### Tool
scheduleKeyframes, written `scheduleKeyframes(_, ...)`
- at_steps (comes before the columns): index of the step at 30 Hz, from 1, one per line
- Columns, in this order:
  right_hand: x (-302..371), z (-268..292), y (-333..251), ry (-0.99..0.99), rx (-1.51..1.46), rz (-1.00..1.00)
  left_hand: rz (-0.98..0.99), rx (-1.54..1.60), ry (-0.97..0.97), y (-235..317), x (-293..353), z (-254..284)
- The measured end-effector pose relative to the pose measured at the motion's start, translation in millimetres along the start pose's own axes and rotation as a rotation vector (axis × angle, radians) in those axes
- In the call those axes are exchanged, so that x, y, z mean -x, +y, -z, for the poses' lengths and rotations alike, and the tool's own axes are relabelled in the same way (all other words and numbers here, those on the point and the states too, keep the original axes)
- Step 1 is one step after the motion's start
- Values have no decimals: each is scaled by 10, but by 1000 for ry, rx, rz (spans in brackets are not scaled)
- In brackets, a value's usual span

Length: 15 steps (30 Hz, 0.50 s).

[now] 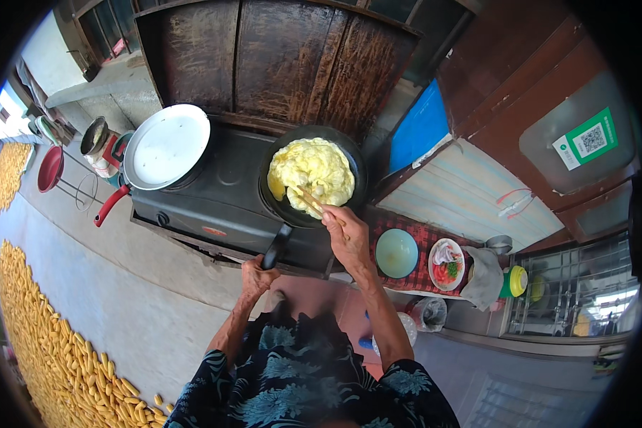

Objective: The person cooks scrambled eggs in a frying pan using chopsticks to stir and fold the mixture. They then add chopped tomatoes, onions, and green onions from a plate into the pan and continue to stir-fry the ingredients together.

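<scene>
My left hand [255,277] is closed around the black handle [277,246] of a dark frying pan [360,160], which sits on the right side of a black gas stove [225,171]. Yellow, puffy egg [312,164] fills most of the pan. In my right hand [346,232] is a pair of wooden chopsticks [308,200], their tips touching the lower part of the egg. What lies under the egg is hidden.
A white lid [167,146] covers a red-handled pan [107,207] on the left burner. To the right, a checked cloth [417,246] bears a pale bowl [396,253] and a plate of cut vegetables [446,264]. Wooden boards [264,64] stand behind the stove; corn cobs [64,357] cover the ground left.
</scene>
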State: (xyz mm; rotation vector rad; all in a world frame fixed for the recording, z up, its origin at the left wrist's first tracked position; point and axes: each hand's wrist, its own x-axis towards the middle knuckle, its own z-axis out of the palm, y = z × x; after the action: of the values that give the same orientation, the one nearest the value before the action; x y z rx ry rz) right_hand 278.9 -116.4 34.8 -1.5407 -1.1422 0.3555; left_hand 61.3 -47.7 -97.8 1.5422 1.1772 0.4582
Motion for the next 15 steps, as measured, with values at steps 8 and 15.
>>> scheduleKeyframes(8, 230, 78, 37, 137, -168, -149, 20, -217, 69, 37, -18, 109)
scheduleKeyframes(15, 273, 199, 239, 272, -225, -226, 47, -263, 76, 102, 7, 169)
